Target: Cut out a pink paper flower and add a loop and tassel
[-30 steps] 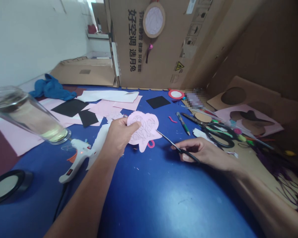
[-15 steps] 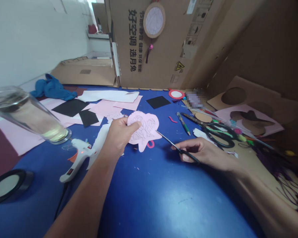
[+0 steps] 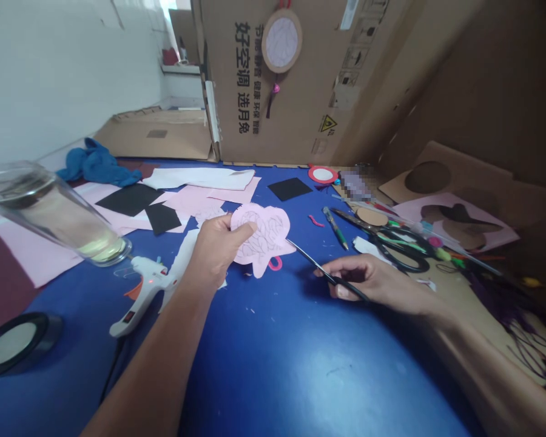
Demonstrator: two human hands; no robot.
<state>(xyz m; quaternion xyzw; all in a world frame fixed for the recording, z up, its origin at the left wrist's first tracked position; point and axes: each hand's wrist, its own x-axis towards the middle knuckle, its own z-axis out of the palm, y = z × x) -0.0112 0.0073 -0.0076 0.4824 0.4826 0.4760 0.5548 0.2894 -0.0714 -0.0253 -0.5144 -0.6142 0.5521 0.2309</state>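
Note:
My left hand [image 3: 216, 246] pinches a pink paper cutout [image 3: 266, 233] at its left edge, thumb on top. The cutout has rounded lobes, pointed tips below and to the right, and a pattern of dark drawn lines. In my right hand [image 3: 366, 279] is a slim pair of scissors [image 3: 316, 265], seen edge-on, with silver blades and black handles. The blade tips meet the cutout's right point; whether they are spread is unclear. Just below the cutout a small pink ring [image 3: 275, 263] lies on the blue table [image 3: 300, 364].
A glue gun [image 3: 145, 288], a tilted glass of pale liquid [image 3: 73, 218] and black tape [image 3: 16, 345] stand left. Behind are paper sheets [image 3: 191, 200] and a black square [image 3: 290, 189]. Rightward lie a craft knife [image 3: 337, 229], large black scissors [image 3: 404, 258] and cut cardboard [image 3: 464, 173].
The cutout and my left hand have shifted very slightly left. The scissors' tips stay at the cutout's right point, and my right hand has barely moved.

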